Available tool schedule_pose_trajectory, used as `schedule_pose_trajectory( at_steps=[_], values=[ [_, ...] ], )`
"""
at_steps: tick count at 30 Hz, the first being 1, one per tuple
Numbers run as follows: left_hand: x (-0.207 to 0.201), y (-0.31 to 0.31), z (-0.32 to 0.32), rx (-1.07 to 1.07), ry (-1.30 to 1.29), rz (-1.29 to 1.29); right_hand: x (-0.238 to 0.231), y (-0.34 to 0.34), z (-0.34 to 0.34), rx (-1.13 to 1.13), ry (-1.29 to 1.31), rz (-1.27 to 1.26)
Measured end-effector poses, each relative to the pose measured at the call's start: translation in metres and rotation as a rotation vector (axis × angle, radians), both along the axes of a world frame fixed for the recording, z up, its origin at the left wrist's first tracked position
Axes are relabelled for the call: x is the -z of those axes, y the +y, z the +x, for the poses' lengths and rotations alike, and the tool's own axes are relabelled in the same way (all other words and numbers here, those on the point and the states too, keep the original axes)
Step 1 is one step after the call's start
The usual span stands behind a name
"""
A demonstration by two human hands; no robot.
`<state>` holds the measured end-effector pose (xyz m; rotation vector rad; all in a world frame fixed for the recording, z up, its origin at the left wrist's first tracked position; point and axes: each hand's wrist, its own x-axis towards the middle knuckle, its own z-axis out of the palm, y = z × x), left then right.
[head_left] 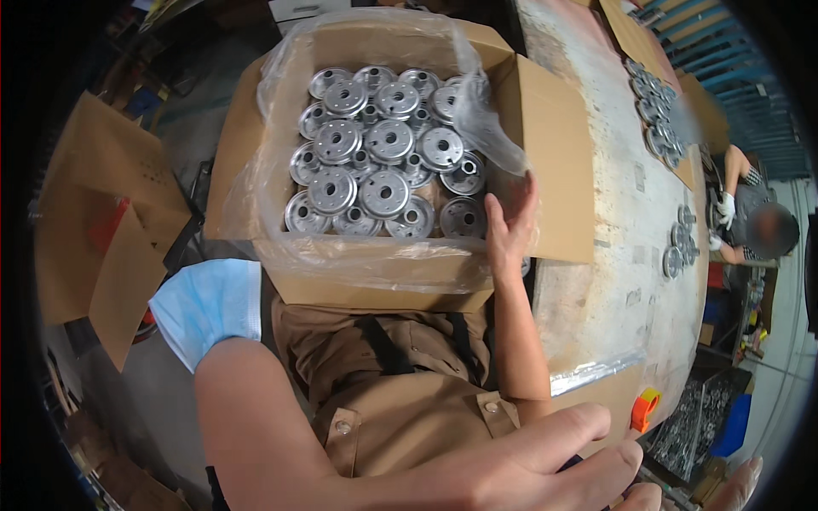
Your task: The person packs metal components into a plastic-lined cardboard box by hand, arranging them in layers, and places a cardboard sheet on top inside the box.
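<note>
A cardboard box (383,295) stands open in front of me, lined with a clear plastic bag (492,128) that is folded out over its rim. Stacked inside are silver metal flanged hubs (389,142), round and with a bore in the middle. My right hand (511,226) rests at the box's right wall, thumb apart from the fingers, fingertips against the plastic. Close to the camera at the lower right, my left hand (554,460) has its fingers spread, partly cut off by the lower edge. A blue face mask (209,307) hangs at my left elbow.
Right of the box runs a worktable (588,307) bearing more hubs (677,243), an orange tape roll (645,409) and a cardboard sheet (592,413). Another open carton (111,221) stands at the left. A gloved co-worker (754,213) is across the table.
</note>
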<state>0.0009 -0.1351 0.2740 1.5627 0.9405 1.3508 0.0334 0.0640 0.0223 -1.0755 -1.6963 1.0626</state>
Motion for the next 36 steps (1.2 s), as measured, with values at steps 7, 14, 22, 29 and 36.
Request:
schedule_pose_trajectory(
  at_steps=[7, 14, 22, 29, 36],
  values=[
    [0.006, -0.018, 0.010, 0.064, -0.016, -0.209, -0.003, 0.013, 0.006, 0.000, 0.043, 0.012],
    [-0.031, 0.040, -0.055, 0.362, 0.211, -0.123, 0.001, 0.010, 0.010, 0.044, 0.160, -0.004],
    [0.132, 0.095, -0.100, -0.529, 0.965, -0.115, -0.041, 0.003, 0.055, -0.137, 0.576, -0.510],
    [0.213, 0.114, -0.068, -0.449, 0.939, -0.073, -0.037, 0.143, 0.209, 0.250, -0.064, 0.143],
    [0.246, 0.110, -0.062, -0.469, 1.086, -0.044, 0.012, 0.303, 0.435, 0.931, -1.103, 0.157]
  ],
)
